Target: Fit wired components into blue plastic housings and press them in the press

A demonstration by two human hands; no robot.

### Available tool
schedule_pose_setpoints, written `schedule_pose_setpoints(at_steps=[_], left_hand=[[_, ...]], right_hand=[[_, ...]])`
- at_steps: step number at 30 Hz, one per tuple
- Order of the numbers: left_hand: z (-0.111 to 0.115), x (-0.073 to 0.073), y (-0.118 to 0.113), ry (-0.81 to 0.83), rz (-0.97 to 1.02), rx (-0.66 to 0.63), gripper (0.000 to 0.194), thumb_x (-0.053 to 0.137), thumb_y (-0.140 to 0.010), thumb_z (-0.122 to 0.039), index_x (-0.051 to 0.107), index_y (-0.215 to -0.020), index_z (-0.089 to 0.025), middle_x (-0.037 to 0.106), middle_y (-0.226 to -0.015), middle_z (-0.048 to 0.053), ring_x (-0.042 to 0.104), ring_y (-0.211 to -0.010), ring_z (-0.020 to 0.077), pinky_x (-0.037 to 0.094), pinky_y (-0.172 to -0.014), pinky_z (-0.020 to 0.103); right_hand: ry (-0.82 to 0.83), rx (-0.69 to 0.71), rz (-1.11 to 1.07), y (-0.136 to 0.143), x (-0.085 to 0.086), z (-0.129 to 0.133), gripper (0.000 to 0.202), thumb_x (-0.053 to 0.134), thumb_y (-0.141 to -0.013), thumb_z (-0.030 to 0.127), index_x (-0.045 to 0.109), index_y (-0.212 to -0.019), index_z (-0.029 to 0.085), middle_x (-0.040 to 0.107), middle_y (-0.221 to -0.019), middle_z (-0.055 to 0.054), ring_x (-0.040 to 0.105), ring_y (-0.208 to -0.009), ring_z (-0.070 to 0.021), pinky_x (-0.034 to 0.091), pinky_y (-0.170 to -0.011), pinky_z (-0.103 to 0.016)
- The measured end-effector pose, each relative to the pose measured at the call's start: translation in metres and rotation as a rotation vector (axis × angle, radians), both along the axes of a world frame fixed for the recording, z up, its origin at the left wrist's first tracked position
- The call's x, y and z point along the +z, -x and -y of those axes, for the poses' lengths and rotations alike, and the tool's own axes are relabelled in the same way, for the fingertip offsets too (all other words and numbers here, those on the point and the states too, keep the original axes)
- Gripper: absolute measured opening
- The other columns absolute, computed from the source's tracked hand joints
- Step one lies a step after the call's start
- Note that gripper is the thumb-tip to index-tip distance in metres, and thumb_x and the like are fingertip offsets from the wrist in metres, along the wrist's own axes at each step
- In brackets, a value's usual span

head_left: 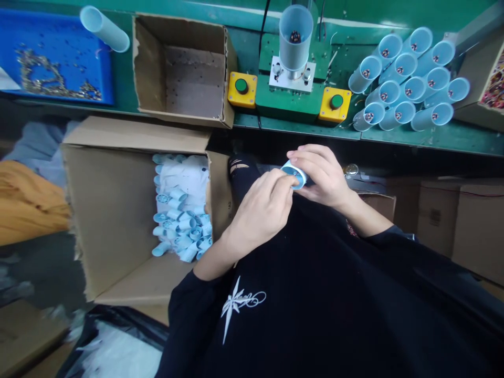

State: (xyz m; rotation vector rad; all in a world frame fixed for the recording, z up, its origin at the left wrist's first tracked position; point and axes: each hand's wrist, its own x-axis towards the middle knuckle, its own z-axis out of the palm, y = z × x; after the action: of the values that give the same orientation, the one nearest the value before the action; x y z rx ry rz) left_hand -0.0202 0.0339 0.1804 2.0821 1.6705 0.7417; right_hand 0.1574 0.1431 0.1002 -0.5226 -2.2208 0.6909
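Both hands meet at a short light blue plastic cup [298, 178] in front of my chest. My right hand [323, 176] is wrapped round its outer side. My left hand [265, 205] is closed at the cup's rim, with fingertips reaching into the opening; whatever they might pinch is hidden. Above my hands, a light blue cylinder [295, 52] stands upright on the metal plate of a green fixture [289, 102], with dark and coppery parts visible inside it.
Several blue cylinders [397, 115] stand at the right of the green bench. Yellow button boxes [243, 100] [334, 110] flank the fixture. A cardboard box [118, 210] holds blue cups at left. Further back are a smaller box [181, 118], a blue tray [82, 52] of metal parts and a lying cylinder [110, 34].
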Motion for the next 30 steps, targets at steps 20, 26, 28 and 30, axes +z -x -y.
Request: schedule_pose_setpoints(at_steps=[20,26,28,30], left_hand=[[-0.018,-0.017,0.017,-0.062,-0.034,0.068,0.011,0.071,-0.099,-0.032,0.078,-0.096,-0.024,0.056,-0.112,0.007,0.051,-0.104,0.0233,0.05,-0.094,0.042],[-0.027,-0.056,0.005,-0.026,0.462,0.209,0.016,0.077,-0.091,-0.03,0.07,-0.102,-0.022,0.053,-0.125,0.007,0.058,-0.116,0.0235,0.055,-0.1,0.042],[-0.032,-0.068,0.002,0.031,0.724,0.217,0.036,0.08,-0.089,-0.034,0.063,-0.118,-0.024,0.056,-0.129,0.008,0.062,-0.117,0.0228,0.056,-0.1,0.039],[-0.04,-0.073,0.004,0.203,0.912,0.134,0.052,0.081,-0.088,-0.037,0.056,-0.132,-0.023,0.063,-0.129,0.009,0.067,-0.116,0.0229,0.057,-0.1,0.038]], right_hand=[[-0.031,0.02,0.031,0.0,0.0,0.007,0.048,0.066,-0.103,0.05,0.059,-0.143,0.026,0.071,-0.138,-0.01,0.066,-0.133,-0.0323,0.056,-0.111,-0.058],[0.017,-0.061,0.019,0.007,-0.008,0.012,0.043,0.069,-0.102,0.044,0.063,-0.14,0.024,0.074,-0.132,-0.011,0.068,-0.13,-0.0306,0.058,-0.108,-0.054],[-0.014,-0.087,-0.016,0.008,-0.01,0.013,0.044,0.071,-0.1,0.041,0.063,-0.14,0.025,0.076,-0.13,-0.011,0.069,-0.128,-0.0301,0.058,-0.106,-0.051],[-0.087,-0.103,-0.048,0.008,-0.012,0.012,0.045,0.074,-0.098,0.039,0.063,-0.14,0.025,0.078,-0.126,-0.01,0.071,-0.124,-0.0295,0.058,-0.102,-0.048]])
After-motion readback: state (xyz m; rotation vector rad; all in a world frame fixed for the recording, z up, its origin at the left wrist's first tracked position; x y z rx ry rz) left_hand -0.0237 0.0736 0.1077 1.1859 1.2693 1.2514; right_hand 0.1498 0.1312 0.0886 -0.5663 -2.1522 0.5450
